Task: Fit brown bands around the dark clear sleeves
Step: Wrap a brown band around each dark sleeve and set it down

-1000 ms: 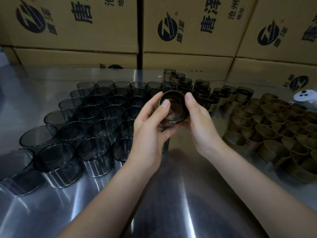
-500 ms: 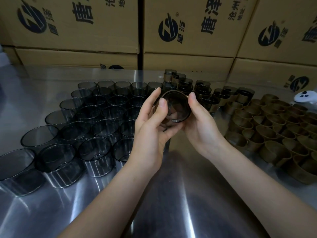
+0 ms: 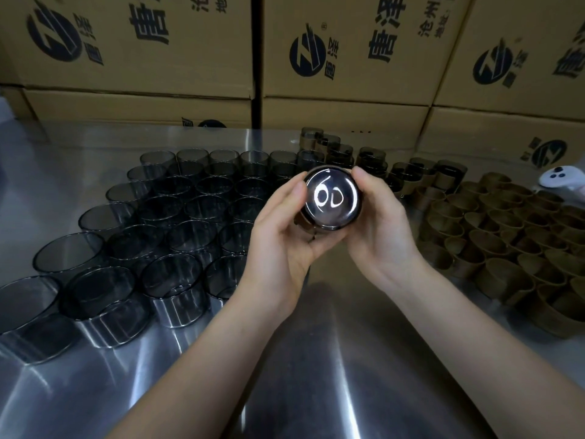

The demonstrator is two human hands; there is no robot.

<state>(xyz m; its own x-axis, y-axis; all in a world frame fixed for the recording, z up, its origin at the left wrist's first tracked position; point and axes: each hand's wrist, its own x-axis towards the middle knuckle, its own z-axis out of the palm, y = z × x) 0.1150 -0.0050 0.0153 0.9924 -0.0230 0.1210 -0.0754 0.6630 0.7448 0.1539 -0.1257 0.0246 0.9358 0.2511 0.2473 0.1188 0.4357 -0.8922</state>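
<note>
Both hands hold one dark clear sleeve (image 3: 332,201) above the middle of the steel table (image 3: 316,359), its glossy end face turned toward me with white glare on it. My left hand (image 3: 285,248) grips it from the left and below. From the right, my right hand (image 3: 376,229) grips it, thumb on the upper rim. A sliver of brown band (image 3: 300,220) shows at the sleeve's lower left edge. Several bare dark sleeves (image 3: 177,236) stand in rows on the left. Several loose brown bands (image 3: 512,248) crowd the right side.
Several banded sleeves (image 3: 373,163) stand in a row at the back centre. Stacked cardboard boxes (image 3: 332,58) wall off the far edge. A white controller (image 3: 562,182) lies at the far right.
The sleeve has been tipped over in my hands: its open mouth faced me before, now a glossy closed face with glare does. My hands stay in about the same place.
</note>
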